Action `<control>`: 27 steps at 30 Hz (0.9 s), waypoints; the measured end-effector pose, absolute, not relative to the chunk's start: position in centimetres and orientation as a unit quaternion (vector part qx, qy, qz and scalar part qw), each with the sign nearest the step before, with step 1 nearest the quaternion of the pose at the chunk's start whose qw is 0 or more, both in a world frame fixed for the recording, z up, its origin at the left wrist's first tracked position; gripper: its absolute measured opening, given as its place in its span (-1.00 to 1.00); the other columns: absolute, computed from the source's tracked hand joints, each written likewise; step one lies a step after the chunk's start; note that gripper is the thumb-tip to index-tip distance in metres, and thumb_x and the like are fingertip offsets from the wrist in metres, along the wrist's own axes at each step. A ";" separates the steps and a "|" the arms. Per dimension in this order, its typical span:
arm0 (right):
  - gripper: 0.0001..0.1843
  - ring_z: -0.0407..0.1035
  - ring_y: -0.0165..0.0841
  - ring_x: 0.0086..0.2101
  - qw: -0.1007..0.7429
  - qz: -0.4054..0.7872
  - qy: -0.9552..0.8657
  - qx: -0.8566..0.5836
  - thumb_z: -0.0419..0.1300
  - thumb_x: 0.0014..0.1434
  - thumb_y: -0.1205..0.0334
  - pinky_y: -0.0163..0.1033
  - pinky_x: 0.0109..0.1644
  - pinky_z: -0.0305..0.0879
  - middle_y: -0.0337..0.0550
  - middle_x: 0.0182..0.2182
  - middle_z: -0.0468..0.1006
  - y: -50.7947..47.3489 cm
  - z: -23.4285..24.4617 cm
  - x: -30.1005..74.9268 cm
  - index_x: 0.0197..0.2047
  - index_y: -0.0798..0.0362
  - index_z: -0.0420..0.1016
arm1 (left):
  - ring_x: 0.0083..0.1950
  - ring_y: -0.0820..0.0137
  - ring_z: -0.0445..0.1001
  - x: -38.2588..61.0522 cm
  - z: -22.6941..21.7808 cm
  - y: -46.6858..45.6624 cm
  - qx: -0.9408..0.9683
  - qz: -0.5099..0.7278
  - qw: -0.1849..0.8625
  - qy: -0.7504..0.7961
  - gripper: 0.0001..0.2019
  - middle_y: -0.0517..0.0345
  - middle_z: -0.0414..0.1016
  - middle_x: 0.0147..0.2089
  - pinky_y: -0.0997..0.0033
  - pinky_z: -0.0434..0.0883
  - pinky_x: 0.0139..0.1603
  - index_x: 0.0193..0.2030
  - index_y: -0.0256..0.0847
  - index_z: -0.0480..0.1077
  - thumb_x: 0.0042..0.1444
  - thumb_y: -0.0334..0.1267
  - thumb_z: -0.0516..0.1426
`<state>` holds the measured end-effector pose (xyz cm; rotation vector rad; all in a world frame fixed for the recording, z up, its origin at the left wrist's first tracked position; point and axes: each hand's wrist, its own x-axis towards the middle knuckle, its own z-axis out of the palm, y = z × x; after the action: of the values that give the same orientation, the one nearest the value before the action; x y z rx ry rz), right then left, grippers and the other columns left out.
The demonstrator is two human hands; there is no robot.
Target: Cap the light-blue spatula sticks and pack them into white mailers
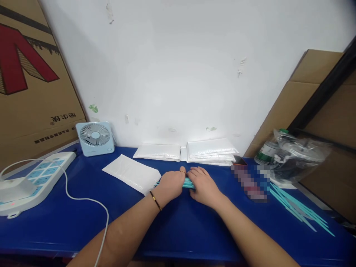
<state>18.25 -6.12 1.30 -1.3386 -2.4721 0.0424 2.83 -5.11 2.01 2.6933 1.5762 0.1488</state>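
A bundle of thin teal strips (pixel 188 183) lies across the middle of the blue table. My left hand (pixel 171 185) is closed around it, and a few strip ends poke out on that hand's left side. My right hand (pixel 204 187) curls over the bundle's right part, its fingertips close to my left thumb. Beside my left hand lies a flat white padded envelope (pixel 130 173), its near right corner close to the strip ends. More loose teal strips (pixel 302 209) lie fanned out at the table's right side.
Stacked white padded envelopes (pixel 211 150) and a lower pile (pixel 157 152) lie against the wall. A light-blue fan (pixel 96 138) stands behind left, near a power strip (pixel 41 178) whose white cable (pixel 83 199) crosses the table. A bottle (pixel 265 152) and a clear plastic bag (pixel 303 150) stand right.
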 end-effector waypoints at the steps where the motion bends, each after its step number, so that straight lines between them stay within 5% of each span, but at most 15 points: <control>1: -0.60 0.33 -0.10 -0.04 0.128 -0.005 -0.861 -0.492 0.21 -0.06 0.31 -0.02 0.14 0.08 0.04 -0.15 0.51 -6.2 1.2 17.8 -0.08 0.12 0.43 | -0.29 0.19 0.52 3.0 2.2 -5.5 0.867 0.043 0.006 0.497 -0.67 -0.04 0.50 -0.32 0.29 0.39 -0.31 0.00 -0.30 0.19 0.04 -0.45 -0.01; 4: -0.77 0.44 -0.19 -0.33 0.054 -0.010 -0.839 -0.541 0.13 0.01 0.32 -0.15 -0.20 0.23 0.01 -0.33 0.56 -6.3 1.0 17.1 -0.20 0.10 0.43 | -0.21 0.19 0.52 2.6 3.3 -6.2 0.890 0.014 0.030 0.455 -0.47 -0.06 0.52 -0.27 0.29 0.38 -0.20 0.18 -0.29 0.10 0.02 -0.41 0.06; 6: -0.80 0.45 -0.20 -0.37 0.037 -0.011 -0.835 -0.549 0.12 0.04 0.29 -0.22 -0.34 0.19 -0.03 -0.33 0.56 -6.0 0.8 17.5 -0.21 0.04 0.42 | -0.04 0.13 0.46 0.9 4.3 -6.0 0.904 -0.005 0.063 0.423 -0.10 -0.11 0.49 -0.10 0.27 0.34 -0.08 0.32 -0.25 -0.11 -0.16 -0.30 0.24; 9: -0.85 0.44 -0.22 -0.37 0.025 -0.020 -0.826 -0.563 0.11 0.06 0.30 -0.28 -0.41 0.10 -0.10 -0.36 0.56 -5.2 0.6 19.1 -0.25 -0.03 0.40 | 0.35 0.00 -0.03 -3.5 5.7 -4.2 0.904 0.030 0.066 0.421 0.23 -0.13 0.05 0.34 0.09 0.10 0.21 0.37 -0.05 -0.31 -0.40 -0.11 0.35; 12: -0.90 0.43 -0.24 -0.39 0.034 -0.012 -0.811 -0.584 0.08 0.10 0.27 -0.30 -0.45 0.03 -0.13 -0.39 0.54 -4.4 0.7 20.5 -0.29 -0.05 0.39 | 0.37 -0.13 -0.20 -8.1 5.8 -1.7 0.830 -0.028 0.060 0.554 0.19 -0.11 -0.02 0.37 -0.13 -0.02 0.21 0.32 0.00 -0.06 -0.55 -0.17 0.39; 15: -0.92 0.42 -0.25 -0.41 0.050 0.005 -0.805 -0.591 0.08 0.12 0.22 -0.31 -0.48 -0.05 -0.17 -0.41 0.54 -4.1 0.8 21.2 -0.32 -0.06 0.39 | 0.27 -0.09 0.09 -10.5 5.3 0.0 0.779 -0.104 0.089 0.612 -0.14 -0.03 0.34 0.17 -0.06 0.10 0.14 0.07 0.00 0.31 -0.56 -0.28 0.37; 18: -0.92 0.41 -0.25 -0.40 0.072 0.017 -0.799 -0.596 0.08 0.12 0.18 -0.31 -0.49 -0.08 -0.19 -0.41 0.54 -4.0 1.0 21.7 -0.34 -0.07 0.38 | 0.00 0.09 0.38 -10.0 5.4 0.3 0.774 -0.076 0.066 0.625 -0.57 0.09 0.51 -0.17 0.05 0.17 0.05 -0.25 -0.09 0.43 -0.40 -0.28 0.32; 21: -0.89 0.42 -0.23 -0.37 0.098 0.013 -0.778 -0.620 0.08 0.12 0.15 -0.31 -0.47 -0.05 -0.17 -0.38 0.55 -3.7 1.4 22.8 -0.33 -0.06 0.39 | -0.12 0.20 0.43 -7.3 6.1 -0.7 0.798 0.067 -0.037 0.597 -0.85 0.09 0.49 -0.25 0.16 0.18 -0.01 -0.33 -0.15 0.39 -0.09 -0.25 0.18; 24: -0.82 0.42 -0.20 -0.35 0.116 -0.004 -0.742 -0.661 0.07 0.13 0.11 -0.29 -0.45 -0.02 -0.11 -0.34 0.56 -3.2 1.9 24.5 -0.24 -0.06 0.43 | -0.12 0.21 0.42 -4.2 6.1 -1.9 0.832 0.115 -0.057 0.540 -0.81 0.07 0.46 -0.21 0.26 0.22 -0.08 -0.27 -0.14 0.37 -0.03 -0.17 0.16; 27: -0.77 0.42 -0.18 -0.33 0.116 -0.019 -0.723 -0.680 0.07 0.14 0.10 -0.28 -0.43 0.01 -0.06 -0.31 0.57 -3.0 2.4 26.1 -0.17 -0.05 0.45 | 0.00 0.15 0.37 -2.6 4.6 -2.3 0.879 0.094 0.009 0.467 -0.41 0.04 0.42 -0.04 0.28 0.25 -0.03 -0.09 -0.11 0.34 -0.29 0.08 0.29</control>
<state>26.06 -3.02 2.38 -1.9926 -2.1177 -0.0564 -2.58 -2.28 4.62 2.7469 1.4577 0.2937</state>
